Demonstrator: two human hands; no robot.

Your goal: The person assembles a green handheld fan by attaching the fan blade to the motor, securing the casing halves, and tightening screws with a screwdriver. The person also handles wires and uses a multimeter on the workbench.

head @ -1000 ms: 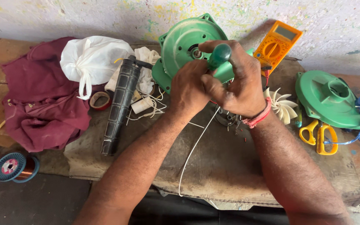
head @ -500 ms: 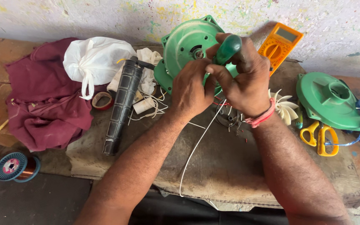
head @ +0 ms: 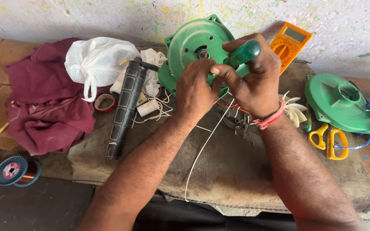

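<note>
While hands (head: 228, 85) hide green housing (head: 193, 42) | multimeter (head: 290, 40) behind | scissors (head: 328, 139) right

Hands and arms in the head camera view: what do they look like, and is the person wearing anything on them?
Both forearms are bare and hairy, with no sleeves in view. The left hand wears nothing: no glove, ring or watch shows. The right hand is also ungloved; around its wrist sits a red thread band, wound in several strands. No markings are visible.

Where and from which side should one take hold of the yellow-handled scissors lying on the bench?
Probably by the two yellow handle loops, coming from the near edge of the bench: they lie flat with the loops toward the person, while the blade end is tucked under the green cover.
</note>
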